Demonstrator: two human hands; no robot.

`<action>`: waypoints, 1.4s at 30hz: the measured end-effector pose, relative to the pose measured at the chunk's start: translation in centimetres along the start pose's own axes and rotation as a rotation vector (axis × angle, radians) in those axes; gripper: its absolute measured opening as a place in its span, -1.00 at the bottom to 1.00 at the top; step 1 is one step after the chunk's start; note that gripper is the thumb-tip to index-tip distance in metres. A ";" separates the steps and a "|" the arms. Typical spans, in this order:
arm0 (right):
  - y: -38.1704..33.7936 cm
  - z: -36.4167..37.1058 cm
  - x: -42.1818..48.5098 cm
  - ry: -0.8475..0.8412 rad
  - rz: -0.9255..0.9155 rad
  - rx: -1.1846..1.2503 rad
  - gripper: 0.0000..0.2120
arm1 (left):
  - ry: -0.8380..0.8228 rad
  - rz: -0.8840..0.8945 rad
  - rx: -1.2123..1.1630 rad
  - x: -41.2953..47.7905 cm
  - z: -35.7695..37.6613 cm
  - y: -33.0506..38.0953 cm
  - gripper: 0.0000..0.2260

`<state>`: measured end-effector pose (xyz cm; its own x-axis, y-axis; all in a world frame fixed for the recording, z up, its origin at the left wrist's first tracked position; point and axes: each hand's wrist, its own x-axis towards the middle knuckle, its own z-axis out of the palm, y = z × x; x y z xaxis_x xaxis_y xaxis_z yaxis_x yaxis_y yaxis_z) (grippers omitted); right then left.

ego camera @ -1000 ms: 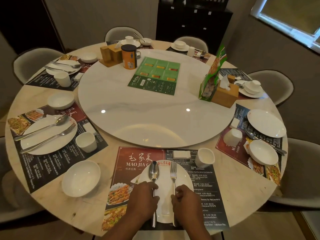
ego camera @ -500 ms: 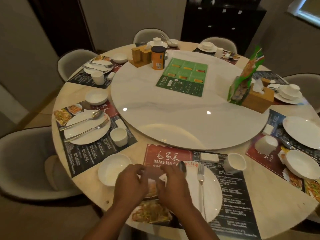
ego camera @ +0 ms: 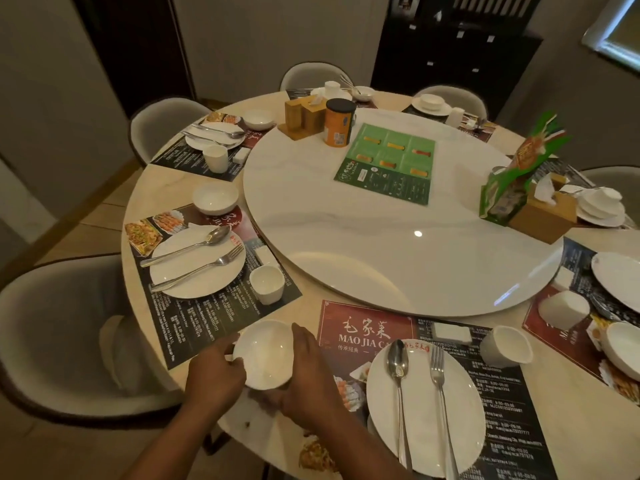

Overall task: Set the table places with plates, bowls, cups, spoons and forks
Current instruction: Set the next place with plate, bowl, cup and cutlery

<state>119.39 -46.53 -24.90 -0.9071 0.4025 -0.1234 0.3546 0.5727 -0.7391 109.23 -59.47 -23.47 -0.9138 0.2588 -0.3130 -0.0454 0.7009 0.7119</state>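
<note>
At counter's near edge, left hand & right hand cup white bowl, prob. to seat it by plate.

The person's bare left hand and bare right hand run back into bare forearms, uncovered as far as the bottom edge of the head view shows them.
</note>
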 end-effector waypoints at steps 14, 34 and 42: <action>7.6 -10.2 0.9 0.132 0.039 -0.123 0.14 | -0.129 0.030 -0.298 0.6 8.8 6.7 -0.65; 10.2 -10.8 2.5 0.077 -0.008 -0.166 0.09 | -0.040 -0.008 -0.317 0.7 11.4 7.9 -0.67; 10.3 -10.9 2.5 0.066 -0.028 -0.165 0.05 | -0.002 -0.016 -0.294 0.2 11.7 8.1 -0.65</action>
<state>123.28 -31.84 -25.58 -0.9022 0.4276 -0.0565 0.3667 0.6915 -0.6224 113.44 -45.98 -25.11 -0.9111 0.2508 -0.3271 -0.1754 0.4823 0.8583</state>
